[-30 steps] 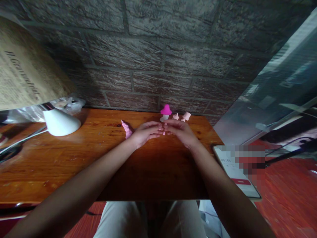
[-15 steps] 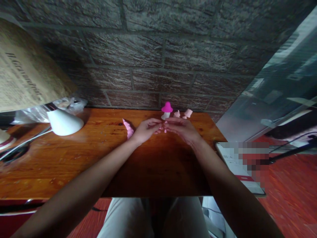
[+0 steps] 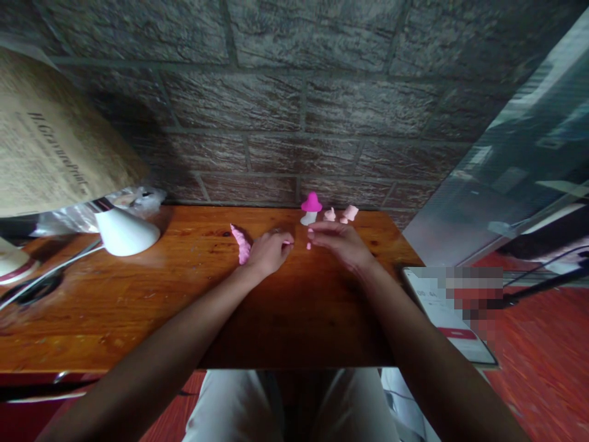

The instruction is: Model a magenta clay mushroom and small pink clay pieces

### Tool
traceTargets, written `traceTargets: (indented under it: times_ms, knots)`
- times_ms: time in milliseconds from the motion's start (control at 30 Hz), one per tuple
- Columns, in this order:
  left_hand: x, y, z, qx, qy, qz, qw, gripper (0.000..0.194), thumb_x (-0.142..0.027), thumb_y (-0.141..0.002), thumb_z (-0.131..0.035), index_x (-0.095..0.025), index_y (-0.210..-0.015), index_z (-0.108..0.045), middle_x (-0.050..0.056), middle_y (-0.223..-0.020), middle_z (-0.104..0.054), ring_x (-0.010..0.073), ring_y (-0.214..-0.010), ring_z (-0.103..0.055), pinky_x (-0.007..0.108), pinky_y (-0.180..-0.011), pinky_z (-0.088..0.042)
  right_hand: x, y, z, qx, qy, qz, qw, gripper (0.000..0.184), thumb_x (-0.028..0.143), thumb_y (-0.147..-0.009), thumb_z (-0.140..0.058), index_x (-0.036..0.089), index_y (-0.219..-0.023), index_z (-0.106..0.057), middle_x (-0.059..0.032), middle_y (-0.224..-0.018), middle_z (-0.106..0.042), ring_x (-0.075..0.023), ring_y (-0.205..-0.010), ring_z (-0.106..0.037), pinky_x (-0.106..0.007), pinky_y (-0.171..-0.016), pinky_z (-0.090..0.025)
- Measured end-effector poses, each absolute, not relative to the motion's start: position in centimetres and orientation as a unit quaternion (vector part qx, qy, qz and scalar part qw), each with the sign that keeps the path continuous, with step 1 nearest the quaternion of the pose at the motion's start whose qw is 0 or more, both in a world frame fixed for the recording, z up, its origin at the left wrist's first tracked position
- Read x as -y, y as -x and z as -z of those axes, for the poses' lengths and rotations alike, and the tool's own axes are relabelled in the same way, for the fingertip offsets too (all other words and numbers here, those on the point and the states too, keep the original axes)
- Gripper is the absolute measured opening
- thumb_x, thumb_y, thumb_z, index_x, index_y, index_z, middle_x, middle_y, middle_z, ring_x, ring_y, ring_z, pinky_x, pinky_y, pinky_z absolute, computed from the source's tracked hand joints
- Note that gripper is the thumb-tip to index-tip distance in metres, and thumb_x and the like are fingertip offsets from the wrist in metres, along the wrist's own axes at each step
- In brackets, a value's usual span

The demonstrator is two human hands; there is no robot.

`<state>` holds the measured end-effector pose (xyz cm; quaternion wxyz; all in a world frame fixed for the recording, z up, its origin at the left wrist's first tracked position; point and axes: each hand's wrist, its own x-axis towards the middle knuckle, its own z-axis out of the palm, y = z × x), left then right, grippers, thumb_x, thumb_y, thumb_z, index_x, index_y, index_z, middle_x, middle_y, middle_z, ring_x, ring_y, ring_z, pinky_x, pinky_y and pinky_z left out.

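My left hand (image 3: 272, 252) is just above the wooden table with its fingers curled in; whether a bit of something is between them is too small to make out. To its right, my right hand (image 3: 341, 244) pinches with thumb and fingertips at a small piece of pink clay (image 3: 308, 246), which shows just below the fingers. Behind the hands stands a mushroom-like figure with a magenta cap (image 3: 311, 202) and a whitish stem (image 3: 309, 218). Small pale pink lumps (image 3: 330, 214) and a blocky pale pink piece (image 3: 350, 212) lie beside it. A long crumpled pink clay strip (image 3: 241, 244) lies left of my left hand.
A white lamp base (image 3: 126, 236) under a printed paper shade (image 3: 50, 135) stands at the left, with a cable and clear plastic near it. The brick wall (image 3: 271, 153) borders the table's back. A tablet-like screen (image 3: 442, 313) sits at the right edge.
My hands were together at the small pink piece; now my left hand has drawn away to the left and its fingers have curled in. My right hand stays about where it was.
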<state>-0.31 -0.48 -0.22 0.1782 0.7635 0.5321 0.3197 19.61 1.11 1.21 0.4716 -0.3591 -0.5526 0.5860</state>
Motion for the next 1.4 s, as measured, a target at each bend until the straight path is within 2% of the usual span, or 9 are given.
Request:
traceTargets:
  times_ms: [100,233,400,500,633,767,967,1200,1400]
  knots:
    - [0.7,0.2,0.0,-0.533,-0.784,-0.284,0.141,0.014,-0.016,-0.084,-0.059,-0.024,-0.079,-0.070,0.005,-0.087,-0.068,0.0222,-0.087,-0.063,0.031,-0.084,-0.046,-1.1,-19.5,-1.3,0.553,0.375,-0.575,0.473,0.031,0.032,-0.059,-0.088,0.020,-0.085,-0.077,-0.0002,-0.081,-0.074,-0.0112,-0.065,-0.064,-0.031,-0.073,-0.053]
    - [0.9,0.0,-0.2,-0.547,-0.785,-0.265,0.123,0.008,-0.023,-0.085,-0.063,-0.023,-0.085,-0.070,0.007,-0.095,-0.069,0.0251,-0.092,-0.063,0.035,-0.086,-0.046,-1.1,-19.6,-1.3,0.559,0.379,-0.571,0.467,0.029,0.032,-0.060,-0.087,0.019,-0.084,-0.077,-0.0006,-0.079,-0.074,-0.0113,-0.064,-0.064,-0.030,-0.069,-0.054]
    - [1.4,-0.6,-1.2,-0.489,-0.767,-0.390,0.145,0.027,-0.030,-0.085,-0.067,-0.023,-0.111,-0.068,0.008,-0.105,-0.069,0.0247,-0.100,-0.062,0.036,-0.094,-0.045,-1.1,-19.7,-1.2,0.539,0.347,-0.603,0.475,0.031,0.032,-0.058,-0.088,0.018,-0.083,-0.076,-0.0014,-0.078,-0.074,-0.0136,-0.070,-0.067,-0.035,-0.079,-0.057]
    - [2.0,-1.0,-1.8,-0.451,-0.741,-0.460,0.189,0.036,-0.032,-0.083,-0.071,-0.024,-0.118,-0.066,0.007,-0.106,-0.069,0.0219,-0.095,-0.062,0.033,-0.090,-0.046,-1.1,-19.8,-1.3,0.528,0.361,-0.608,0.470,0.032,0.031,-0.058,-0.088,0.019,-0.085,-0.076,-0.0013,-0.078,-0.074,-0.0137,-0.071,-0.068,-0.032,-0.076,-0.057]
    - [2.4,-1.4,-2.0,-0.428,-0.746,-0.467,0.208,0.032,-0.028,-0.081,-0.075,-0.025,-0.112,-0.070,0.006,-0.104,-0.070,0.0212,-0.095,-0.063,0.031,-0.088,-0.047,-0.9,-19.7,-1.6,0.530,0.388,-0.597,0.459,0.036,0.029,-0.059,-0.088,0.020,-0.091,-0.076,-0.0014,-0.083,-0.075,-0.0118,-0.068,-0.066,-0.026,-0.066,-0.052]
    - [2.3,-1.5,-1.7,-0.422,-0.745,-0.463,0.229,0.021,-0.026,-0.082,-0.072,-0.025,-0.103,-0.073,0.006,-0.101,-0.070,0.0213,-0.093,-0.064,0.032,-0.087,-0.047,-0.7,-19.7,-1.7,0.543,0.388,-0.604,0.435,0.038,0.028,-0.061,-0.087,0.020,-0.096,-0.076,-0.0021,-0.084,-0.076,-0.0116,-0.069,-0.064,-0.026,-0.066,-0.051]
    - [2.4,-1.6,-1.6,-0.431,-0.736,-0.463,0.243,0.023,-0.026,-0.084,-0.070,-0.026,-0.106,-0.073,0.006,-0.100,-0.072,0.0226,-0.096,-0.065,0.033,-0.090,-0.047,-0.6,-19.8,-1.7,0.560,0.368,-0.611,0.421,0.035,0.029,-0.065,-0.086,0.021,-0.098,-0.075,-0.0024,-0.088,-0.076,-0.0116,-0.070,-0.065,-0.025,-0.067,-0.052]
    - [2.3,-1.5,-1.3,-0.442,-0.729,-0.467,0.235,0.023,-0.028,-0.085,-0.070,-0.025,-0.107,-0.072,0.005,-0.100,-0.074,0.0200,-0.090,-0.067,0.031,-0.088,-0.048,-0.9,-19.9,-1.4,0.509,0.356,-0.655,0.431,0.028,0.029,-0.068,-0.084,0.021,-0.094,-0.076,-0.0028,-0.089,-0.077,-0.0125,-0.078,-0.069,-0.025,-0.073,-0.054]
    - [1.9,-1.5,-0.7,-0.415,-0.712,-0.478,0.303,0.031,-0.031,-0.083,-0.073,-0.022,-0.112,-0.071,0.007,-0.101,-0.075,0.0196,-0.090,-0.068,0.030,-0.081,-0.051,-0.7,-19.8,-1.6,0.535,0.344,-0.641,0.430,0.032,0.029,-0.067,-0.085,0.022,-0.098,-0.076,-0.0028,-0.095,-0.076,-0.0121,-0.079,-0.067,-0.025,-0.073,-0.053]
